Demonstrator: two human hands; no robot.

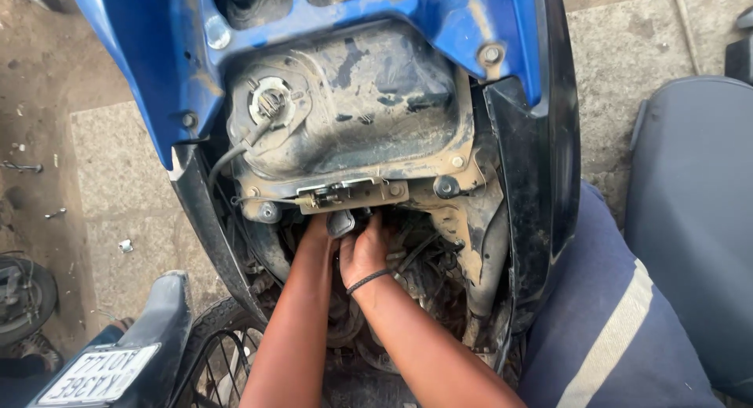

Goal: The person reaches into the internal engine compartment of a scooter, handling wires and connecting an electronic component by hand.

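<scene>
Reaching under the dusty metal fuel tank [353,102] of a blue scooter [157,71], my left hand [318,229] and right hand [362,251] press close together around a small grey metal part [340,222] just below the latch bracket [345,194]; whether either grips it, I cannot tell. It looks stiff, light and gritty, best pinched by its edges. A rear tyre [227,329] sits below.

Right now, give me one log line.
left hand | right hand | both under grey metal latch bracket | dusty fuel tank above
</scene>
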